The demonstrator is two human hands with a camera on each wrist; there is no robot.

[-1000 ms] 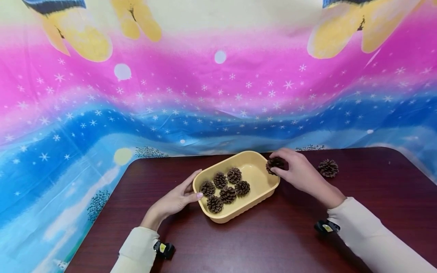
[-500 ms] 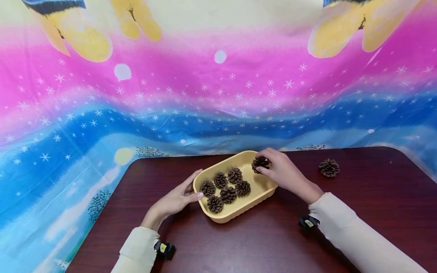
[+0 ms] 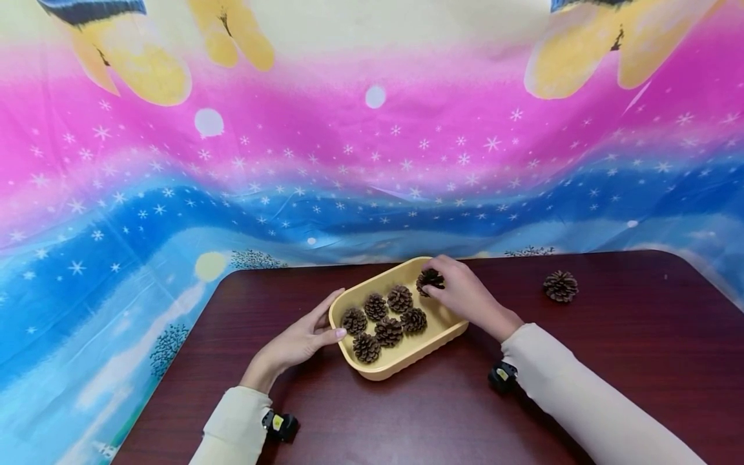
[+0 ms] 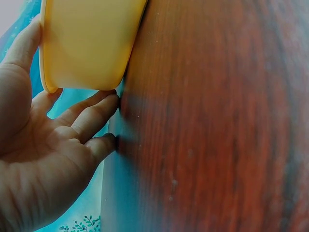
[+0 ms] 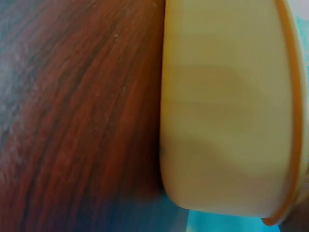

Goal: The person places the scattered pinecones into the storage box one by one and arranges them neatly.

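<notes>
A yellow plastic container (image 3: 408, 363) with rounded corners sits on the dark table, several brown pine cones (image 3: 388, 332) grouped in its left half. My left hand (image 3: 294, 340) holds its left end, thumb over the rim and the other fingers outside. In the left wrist view those fingers (image 4: 94, 116) reach down beside the container wall (image 4: 91, 43) toward the table. Over the container's right half, my right hand (image 3: 467, 296) pinches another pine cone (image 3: 429, 282) between thumb and fingers, its far side partly covered by them. The right wrist view shows mostly the container's outer wall (image 5: 227, 111).
One loose pine cone (image 3: 560, 286) lies on the table (image 3: 616, 349) at the right, beyond the right forearm. A printed cloth backdrop (image 3: 360, 194) hangs right behind the table's far edge. Each wrist carries a small black camera (image 3: 280, 426).
My right hand has carried its pine cone left, from above the container's right rim to inside its right half. The left hand and the container have stayed in place.
</notes>
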